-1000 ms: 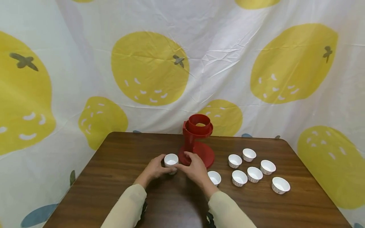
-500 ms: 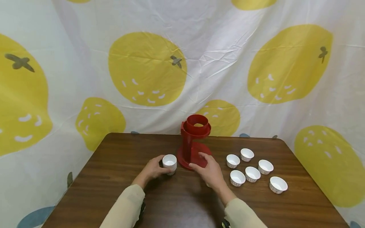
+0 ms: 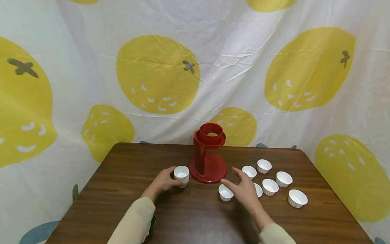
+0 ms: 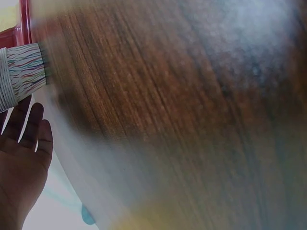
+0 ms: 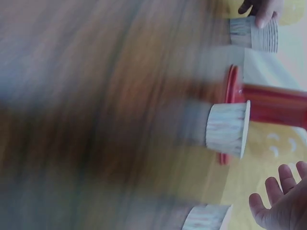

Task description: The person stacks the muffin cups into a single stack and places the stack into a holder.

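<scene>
My left hand holds a stack of nested white paper cups upright on the table, thumb in front and fingers behind. Several rims show at the top of this stack in the right wrist view, and coloured streaks mark its side in the left wrist view. To the right, my right hand is spread above the table with nothing in it. A single paper cup stands just left of that hand, near the thumb. Part of another cup is hidden behind the hand.
Behind the hands stands a red dispenser-like stand with a round base and a ring-shaped top. Several separate paper cups stand upright on the right of the brown wooden table. A lemon-print cloth hangs behind.
My right hand has left the stack and moved right, past the single cup, its fingers spreading. My left hand stays on the stack.
</scene>
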Tool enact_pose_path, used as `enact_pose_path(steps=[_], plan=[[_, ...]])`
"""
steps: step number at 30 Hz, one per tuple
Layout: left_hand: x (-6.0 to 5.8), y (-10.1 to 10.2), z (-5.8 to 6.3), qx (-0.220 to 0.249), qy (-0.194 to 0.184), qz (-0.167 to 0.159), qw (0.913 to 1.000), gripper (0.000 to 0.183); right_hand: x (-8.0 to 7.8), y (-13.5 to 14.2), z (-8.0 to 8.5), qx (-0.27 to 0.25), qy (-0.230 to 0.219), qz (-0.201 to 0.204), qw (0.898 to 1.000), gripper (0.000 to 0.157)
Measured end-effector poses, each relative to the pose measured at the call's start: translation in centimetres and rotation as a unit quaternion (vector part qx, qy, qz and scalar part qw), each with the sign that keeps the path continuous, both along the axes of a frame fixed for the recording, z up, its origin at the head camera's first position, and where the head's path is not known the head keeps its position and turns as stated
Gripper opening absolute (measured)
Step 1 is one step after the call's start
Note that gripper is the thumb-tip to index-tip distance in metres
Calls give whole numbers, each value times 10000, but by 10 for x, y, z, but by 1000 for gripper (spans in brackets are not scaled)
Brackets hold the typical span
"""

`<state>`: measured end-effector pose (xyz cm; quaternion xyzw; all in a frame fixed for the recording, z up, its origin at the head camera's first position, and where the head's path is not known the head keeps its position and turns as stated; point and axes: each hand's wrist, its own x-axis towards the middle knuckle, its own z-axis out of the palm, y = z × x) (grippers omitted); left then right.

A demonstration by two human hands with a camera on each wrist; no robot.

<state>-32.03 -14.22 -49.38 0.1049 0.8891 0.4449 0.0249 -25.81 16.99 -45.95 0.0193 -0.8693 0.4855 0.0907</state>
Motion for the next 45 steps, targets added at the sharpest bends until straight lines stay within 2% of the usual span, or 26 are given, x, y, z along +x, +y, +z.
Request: enact_pose_path(steps=[9,17,24,29,37,42,45], plan=[[-2,1,1,-111,-90,-49,9999,66,14,14,-10,301,-133,-137,9994,79],[-2,1,1,-154,-78,-28,9998,67,22,13,-21,439,-1,-183,9989,78],[-2,3,2,-187,-37,5,9998,66,25,20,-17,466,234,-288,9982,73],[0,2,4,-197,-5,13,9998,66,25,30,-10,431,182,-283,9985,75],[-2,2,3,-168,-93,19,9998,66,30,70,4,489,-125,-661,9965,84],[-1,2,4,-182,-84,-2,9998,66,34,106,5,561,82,-899,9943,83],[-1,2,4,-216,-65,-30,9997,66,39,128,3,755,142,-1189,9899,81]])
